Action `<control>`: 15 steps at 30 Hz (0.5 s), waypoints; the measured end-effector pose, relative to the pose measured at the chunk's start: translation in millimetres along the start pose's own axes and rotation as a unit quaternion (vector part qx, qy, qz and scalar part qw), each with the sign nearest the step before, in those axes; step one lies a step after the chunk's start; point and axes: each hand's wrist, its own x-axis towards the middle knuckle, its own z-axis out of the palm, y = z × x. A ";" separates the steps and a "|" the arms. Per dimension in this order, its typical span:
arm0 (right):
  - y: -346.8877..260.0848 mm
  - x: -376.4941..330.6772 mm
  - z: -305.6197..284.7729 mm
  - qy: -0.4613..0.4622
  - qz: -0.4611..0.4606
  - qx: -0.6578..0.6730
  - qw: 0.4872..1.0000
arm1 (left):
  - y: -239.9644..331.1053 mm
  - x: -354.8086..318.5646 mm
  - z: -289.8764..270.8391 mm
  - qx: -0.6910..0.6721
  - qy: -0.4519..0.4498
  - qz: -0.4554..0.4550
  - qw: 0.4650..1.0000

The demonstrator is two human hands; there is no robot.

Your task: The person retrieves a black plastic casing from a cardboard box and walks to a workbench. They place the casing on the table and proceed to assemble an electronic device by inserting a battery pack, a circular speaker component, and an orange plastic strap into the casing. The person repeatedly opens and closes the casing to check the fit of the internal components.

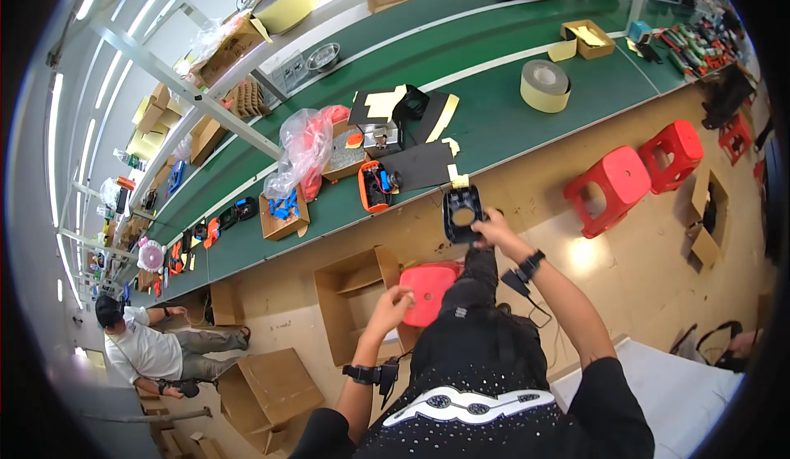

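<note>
In my right hand is a black plastic housing with a large round opening, held by its right side just off the bench's front edge. My left hand is lower and further left, above a red plastic stool. Its fingers are curled together; anything between them is too small to make out. On the bench near the housing, an orange and black housing with blue parts inside lies next to a black sheet bearing yellow strips.
A green bench runs across the front, carrying a yellow tape roll and a small box of blue parts. An open carton stands left of the stool. More red stools stand right. Another person is far left.
</note>
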 end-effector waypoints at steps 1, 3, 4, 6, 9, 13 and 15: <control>-5.7 25.5 4.3 0.007 0.004 0.012 1.000 | 10.8 14.1 -4.0 0.011 0.015 0.019 1.000; -20.9 71.2 18.6 0.027 0.010 -0.006 1.000 | 17.0 48.1 -19.0 0.038 0.055 0.051 0.996; -20.4 94.0 20.7 0.024 -0.006 -0.001 1.000 | 19.4 68.6 -26.4 0.069 0.080 0.075 0.992; -14.6 136.7 26.0 0.026 -0.033 0.018 0.999 | 30.3 118.8 -44.4 0.135 0.117 0.122 0.976; -3.5 193.1 49.1 0.076 -0.096 0.011 0.992 | 38.3 199.5 -70.9 0.264 0.199 0.156 0.931; 6.5 249.3 60.7 0.102 -0.183 -0.142 0.967 | 24.2 309.5 -105.2 0.354 0.209 0.243 0.879; -14.6 232.1 68.3 0.166 -0.185 -0.282 0.927 | 20.0 321.8 -110.9 0.367 0.160 0.229 0.887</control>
